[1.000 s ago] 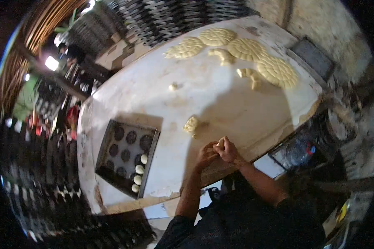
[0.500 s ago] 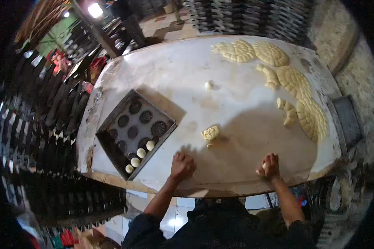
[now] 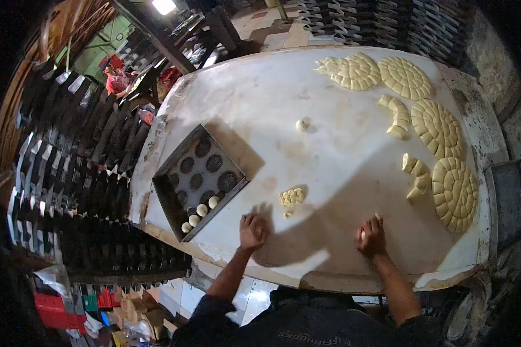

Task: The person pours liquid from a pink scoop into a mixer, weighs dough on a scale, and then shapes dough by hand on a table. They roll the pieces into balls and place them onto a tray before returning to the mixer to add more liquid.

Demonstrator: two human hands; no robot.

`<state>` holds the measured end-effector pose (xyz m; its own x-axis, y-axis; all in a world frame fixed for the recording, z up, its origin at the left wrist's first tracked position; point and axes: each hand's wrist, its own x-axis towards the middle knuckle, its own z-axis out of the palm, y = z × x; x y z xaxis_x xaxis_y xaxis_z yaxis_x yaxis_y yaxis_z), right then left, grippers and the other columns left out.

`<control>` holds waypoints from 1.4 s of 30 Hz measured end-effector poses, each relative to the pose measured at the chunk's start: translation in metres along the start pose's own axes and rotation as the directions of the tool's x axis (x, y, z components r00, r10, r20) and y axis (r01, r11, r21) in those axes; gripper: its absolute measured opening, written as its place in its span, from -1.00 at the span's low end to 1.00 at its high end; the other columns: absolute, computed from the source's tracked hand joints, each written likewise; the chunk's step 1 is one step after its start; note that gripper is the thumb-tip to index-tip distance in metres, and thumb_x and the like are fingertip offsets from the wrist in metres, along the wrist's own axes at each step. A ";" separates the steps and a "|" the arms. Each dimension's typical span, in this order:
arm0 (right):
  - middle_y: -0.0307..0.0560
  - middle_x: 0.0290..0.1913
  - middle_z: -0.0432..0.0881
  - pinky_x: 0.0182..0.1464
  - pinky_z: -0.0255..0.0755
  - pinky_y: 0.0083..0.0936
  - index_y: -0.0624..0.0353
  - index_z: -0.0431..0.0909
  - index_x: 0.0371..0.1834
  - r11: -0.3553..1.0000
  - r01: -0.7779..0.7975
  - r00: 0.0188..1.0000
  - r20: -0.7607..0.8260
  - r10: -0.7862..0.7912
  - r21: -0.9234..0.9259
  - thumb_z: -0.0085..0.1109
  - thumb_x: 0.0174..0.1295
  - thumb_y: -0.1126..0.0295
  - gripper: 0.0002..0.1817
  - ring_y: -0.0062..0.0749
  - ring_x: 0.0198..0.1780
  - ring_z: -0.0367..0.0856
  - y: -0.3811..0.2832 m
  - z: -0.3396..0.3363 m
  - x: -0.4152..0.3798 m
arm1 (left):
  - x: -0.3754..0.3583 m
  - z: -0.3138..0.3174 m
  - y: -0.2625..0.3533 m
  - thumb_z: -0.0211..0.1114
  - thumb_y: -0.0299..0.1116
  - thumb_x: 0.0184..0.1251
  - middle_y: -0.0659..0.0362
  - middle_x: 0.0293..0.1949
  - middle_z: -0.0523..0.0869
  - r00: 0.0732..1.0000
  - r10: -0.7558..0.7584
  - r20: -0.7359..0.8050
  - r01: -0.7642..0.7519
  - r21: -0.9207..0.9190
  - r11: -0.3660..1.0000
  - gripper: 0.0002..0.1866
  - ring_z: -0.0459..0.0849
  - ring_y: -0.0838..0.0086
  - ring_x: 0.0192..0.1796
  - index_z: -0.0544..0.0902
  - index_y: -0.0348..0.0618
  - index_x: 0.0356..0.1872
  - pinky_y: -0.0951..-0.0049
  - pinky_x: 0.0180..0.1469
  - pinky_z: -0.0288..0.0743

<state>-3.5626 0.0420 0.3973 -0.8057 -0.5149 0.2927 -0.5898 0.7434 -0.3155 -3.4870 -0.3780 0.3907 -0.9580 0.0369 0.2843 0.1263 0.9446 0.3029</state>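
Observation:
My left hand (image 3: 253,232) rests on the table with its fingers curled in, just right of the baking tray; what lies under the fingers is hidden. Closed around a dough ball (image 3: 363,235), my right hand (image 3: 372,237) is on the table's near side, a bit of pale dough showing at its edge. Between and beyond the hands sits a clump of dough scraps (image 3: 292,196), with a small crumb below it. A single dough ball (image 3: 301,125) lies farther back. Several dough balls (image 3: 202,210) line the near right side of the dark square baking tray (image 3: 219,203).
Rounds of dough cut into pieces (image 3: 454,194) lie along the table's right side, with curved dough strips (image 3: 417,176) beside them. Stacked dark trays (image 3: 78,139) crowd the left. A person in red (image 3: 117,81) is at the far left, beyond the table (image 3: 243,87).
The camera view has swung, so the dough and tray appear shifted to the right. Both hands stay closed on the table, the right one turned slightly.

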 end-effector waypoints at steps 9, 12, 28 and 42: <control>0.29 -0.17 0.45 0.25 0.23 0.06 0.32 0.46 -0.31 0.957 0.080 0.992 0.067 -0.103 0.280 0.01 0.15 0.40 -0.82 0.15 0.05 0.41 -0.017 0.008 -0.030 | -0.042 0.015 0.050 0.31 -0.44 0.08 0.08 -0.13 0.58 0.989 0.112 0.095 -0.107 -0.052 0.993 -0.72 0.51 0.09 0.03 0.57 -0.08 -0.12 0.13 0.16 0.38; 0.20 -0.21 0.45 0.20 0.23 0.03 0.31 0.43 -0.32 0.917 -0.325 0.946 0.099 0.310 0.232 0.04 0.17 0.39 -0.83 0.08 0.02 0.41 0.029 0.014 -0.020 | -0.033 -0.019 -0.009 0.23 -0.40 0.14 0.09 -0.12 0.58 1.000 -0.011 0.014 0.011 0.013 1.000 -0.78 0.52 0.08 0.00 0.58 -0.11 -0.15 0.05 0.08 0.33; -0.01 -0.32 0.60 -0.17 0.53 -0.31 0.30 0.52 -0.22 0.491 -0.858 0.512 0.339 0.789 0.150 0.09 0.28 0.35 -0.79 -0.23 -0.30 0.62 -0.072 -0.009 0.005 | -0.022 -0.084 -0.044 0.15 -0.44 0.25 -0.14 0.08 0.51 0.919 -0.194 0.342 0.353 -0.503 0.789 -0.63 0.49 -0.13 0.02 0.48 -0.28 0.09 0.09 0.13 0.41; 0.11 -0.15 0.57 0.13 0.35 -0.09 0.22 0.53 -0.21 0.945 0.286 0.952 0.061 -0.299 0.162 0.25 0.07 0.37 -0.76 0.11 -0.04 0.53 -0.304 0.134 0.305 | 0.075 -0.087 -0.176 0.29 -0.17 0.12 -0.09 -0.07 0.68 0.849 -0.408 0.335 0.501 -0.266 0.824 -0.22 0.60 0.04 0.08 0.20 -0.19 0.36 -0.13 0.18 0.19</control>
<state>-3.6363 -0.3981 0.4611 -0.5946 -0.7384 0.3180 -0.7962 0.4860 -0.3602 -3.5586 -0.5698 0.4375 -0.9514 -0.2449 -0.1866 -0.3071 0.7102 0.6335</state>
